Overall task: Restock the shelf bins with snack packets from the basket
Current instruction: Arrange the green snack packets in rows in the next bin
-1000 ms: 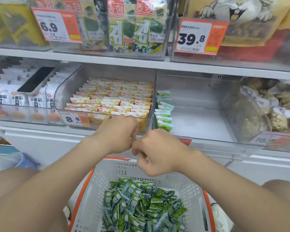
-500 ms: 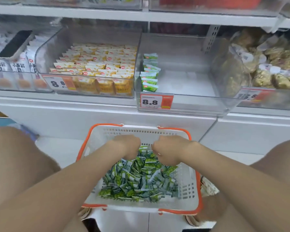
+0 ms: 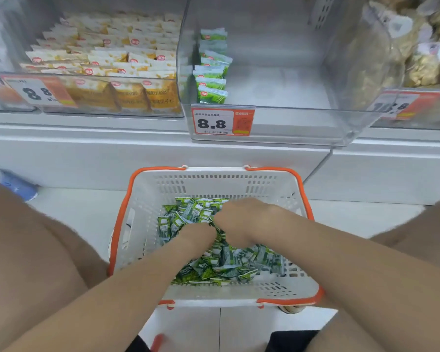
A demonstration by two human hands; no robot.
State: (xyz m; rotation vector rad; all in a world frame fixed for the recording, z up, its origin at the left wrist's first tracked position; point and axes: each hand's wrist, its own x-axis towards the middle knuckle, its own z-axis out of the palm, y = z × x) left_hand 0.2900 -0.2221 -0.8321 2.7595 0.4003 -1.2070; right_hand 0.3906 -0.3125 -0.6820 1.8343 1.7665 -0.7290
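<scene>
A: Entry, hands: where are they working?

B: Both are reaching down into the white basket (image 3: 150, 199), which is standing on the floor (image 3: 81, 214) in front of the shelf. Its orange handles (image 3: 304, 199) are lying folded down along the rim. The left hand (image 3: 198, 236) and the right hand (image 3: 241, 219) are lying knuckles-up, close side by side, on the heap of green snack packets (image 3: 229, 265).

A: Grip?

B: The fingers of both are curling downward and hiding in the heap. Whether either is holding a packet cannot be told.

A: Where is the stock sitting?

B: Most is lying loose in the basket. One row of matching green packets (image 3: 212, 69) is standing on edge along the left wall of the clear bin (image 3: 290, 123) directly above, which is carrying an 8.8 price tag (image 3: 222, 121).

A: Neighbours?

B: Rows of yellow packets (image 3: 112, 62) are filling the neighbouring bin (image 3: 137, 75) on the left. Brownish bagged snacks (image 3: 422, 69) are showing on the right, blurred.
</scene>
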